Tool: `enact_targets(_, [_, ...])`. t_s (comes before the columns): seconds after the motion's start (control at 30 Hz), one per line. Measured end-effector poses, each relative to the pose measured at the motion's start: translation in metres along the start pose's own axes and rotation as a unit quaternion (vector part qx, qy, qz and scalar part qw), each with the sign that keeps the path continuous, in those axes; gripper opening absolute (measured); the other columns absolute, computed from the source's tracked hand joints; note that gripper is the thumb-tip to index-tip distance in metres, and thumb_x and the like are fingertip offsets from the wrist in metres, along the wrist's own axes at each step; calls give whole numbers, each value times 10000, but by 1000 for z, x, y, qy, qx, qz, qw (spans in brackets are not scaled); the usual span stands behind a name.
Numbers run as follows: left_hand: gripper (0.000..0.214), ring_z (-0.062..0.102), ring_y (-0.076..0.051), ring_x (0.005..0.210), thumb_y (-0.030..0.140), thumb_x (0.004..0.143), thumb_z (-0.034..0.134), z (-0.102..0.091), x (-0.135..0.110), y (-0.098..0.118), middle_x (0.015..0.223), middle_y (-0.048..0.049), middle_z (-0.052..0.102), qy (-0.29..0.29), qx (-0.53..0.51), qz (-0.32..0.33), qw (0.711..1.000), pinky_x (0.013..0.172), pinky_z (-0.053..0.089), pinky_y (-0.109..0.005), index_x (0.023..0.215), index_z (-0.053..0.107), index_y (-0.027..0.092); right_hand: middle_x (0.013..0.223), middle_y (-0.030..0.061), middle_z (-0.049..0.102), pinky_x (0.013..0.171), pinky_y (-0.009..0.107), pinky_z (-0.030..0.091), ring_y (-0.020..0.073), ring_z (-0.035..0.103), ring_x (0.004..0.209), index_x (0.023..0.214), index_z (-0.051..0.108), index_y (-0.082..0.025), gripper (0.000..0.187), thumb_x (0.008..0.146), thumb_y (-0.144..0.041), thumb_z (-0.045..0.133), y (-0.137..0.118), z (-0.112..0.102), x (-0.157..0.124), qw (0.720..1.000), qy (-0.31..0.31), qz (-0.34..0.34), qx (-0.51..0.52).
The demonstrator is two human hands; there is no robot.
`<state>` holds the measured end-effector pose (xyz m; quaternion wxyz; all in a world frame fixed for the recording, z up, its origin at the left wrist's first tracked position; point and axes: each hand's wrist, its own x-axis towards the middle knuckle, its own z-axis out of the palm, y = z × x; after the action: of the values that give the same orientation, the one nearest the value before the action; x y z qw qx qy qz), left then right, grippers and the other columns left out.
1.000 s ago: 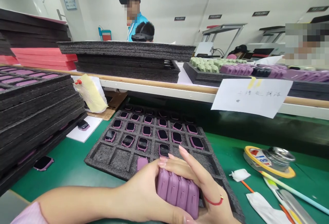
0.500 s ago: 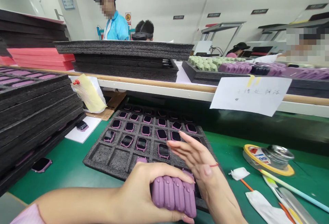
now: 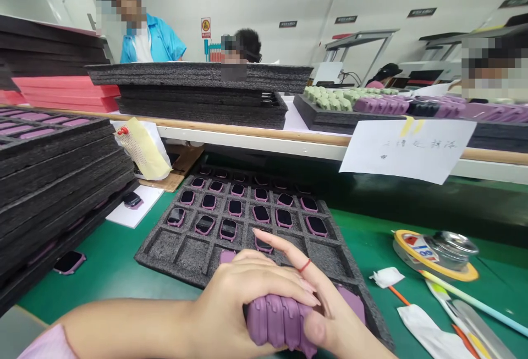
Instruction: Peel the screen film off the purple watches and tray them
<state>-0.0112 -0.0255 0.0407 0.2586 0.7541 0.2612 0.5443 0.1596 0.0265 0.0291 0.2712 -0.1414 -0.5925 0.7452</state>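
Note:
My left hand (image 3: 243, 296) is wrapped round a row of several purple watch cases (image 3: 274, 323) at the bottom centre. From the right, my right hand (image 3: 332, 309) closes on the end of that row, thumb against the last case. Its other fingers are partly hidden behind the left hand, and one finger points forward over the tray. Beneath both hands lies a black foam tray (image 3: 192, 257) with compartments. Watches with black screens and purple frames (image 3: 235, 208) fill the farther rows. Other purple pieces (image 3: 352, 301) show in the near row, partly covered.
Tall foam tray stacks (image 3: 61, 183) stand at left, with a loose watch (image 3: 69, 263) beside them. On the right are a tape roll (image 3: 433, 257), a pen-like stick (image 3: 474, 304) and white-wrapped tools (image 3: 433, 331). A shelf edge (image 3: 256, 142) crosses behind; co-workers sit and stand beyond.
My right hand has come from above the tray down and left onto the end of the held watch cases. The left hand stays nearly in place. A co-worker in blue has shifted left.

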Motion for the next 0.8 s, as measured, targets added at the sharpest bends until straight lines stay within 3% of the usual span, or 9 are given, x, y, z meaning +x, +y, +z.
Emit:
enact_targets(0.13, [295,676,-223,1107,302,850,814,-1,-2,0,1123,-95,721,1,9,-17,1000,1032,496,-300,1112,725,199,1388,94,614,1105,402,501,305,571,1317,1533,376,-311,1086,651,-572,954,8,7,-5,987,77,-62,-126])
enact_targets(0.2, [376,593,-259,1234,371,890,767,-3,-5,-1,1263,-107,647,-29,11,-43,999,1080,475,-360,1235,678,250,1462,87,554,1076,385,536,307,570,1318,1555,347,-328,1053,705,-492,946,10,10,-9,962,114,-118,-218])
enact_targets(0.3, [663,335,-297,1462,279,943,669,-5,-11,-2,1455,-93,507,-68,34,-36,996,1207,335,-491,1527,363,344,1575,79,419,1059,352,556,303,584,1304,1581,310,-324,961,805,-406,871,7,12,-12,905,159,-199,-340])
enact_targets(0.37, [915,178,-324,1529,202,870,730,-4,-15,-2,1560,-89,372,-59,58,-36,996,1241,245,-557,1579,181,384,1487,76,526,1030,324,577,279,644,1229,1596,274,-306,944,839,-378,831,4,12,-12,881,166,-231,-377])
enact_targets(0.43, [1152,140,-364,1541,195,753,853,-2,-16,0,1626,-113,239,-45,12,-100,994,1240,213,-601,1586,81,389,1304,59,663,1000,311,596,257,692,1146,1604,253,-292,929,863,-359,811,1,11,-10,872,165,-243,-391])
enact_targets(0.5, [1275,270,-381,1503,235,678,927,-1,-14,5,1611,-167,268,-24,-120,-229,966,1222,238,-624,1587,40,351,1226,62,699,1009,338,598,263,706,1118,1604,261,-280,889,895,-370,790,1,9,-8,867,166,-263,-390])
enact_targets(0.6, [994,552,-348,1301,241,668,936,-1,-5,12,1378,-160,553,1,-289,-360,887,1136,406,-561,1485,370,230,1436,97,576,1069,385,565,291,686,1158,1537,412,-289,688,949,-437,736,2,6,-5,852,149,-312,-393])
enact_targets(0.7, [556,644,-260,1129,150,634,942,-3,5,16,1105,-44,665,-10,-328,-359,874,1045,494,-401,1118,670,186,1531,68,484,1093,378,548,280,683,1162,1516,445,-317,619,975,-486,694,1,4,-4,842,131,-328,-409])
enact_targets(0.8, [539,656,-168,1030,60,628,922,-5,9,16,1035,20,682,-27,-353,-366,860,963,508,-273,1096,703,215,1555,78,451,1062,371,574,280,685,1158,1593,304,-350,770,958,-505,712,-3,4,-4,844,129,-305,-422])
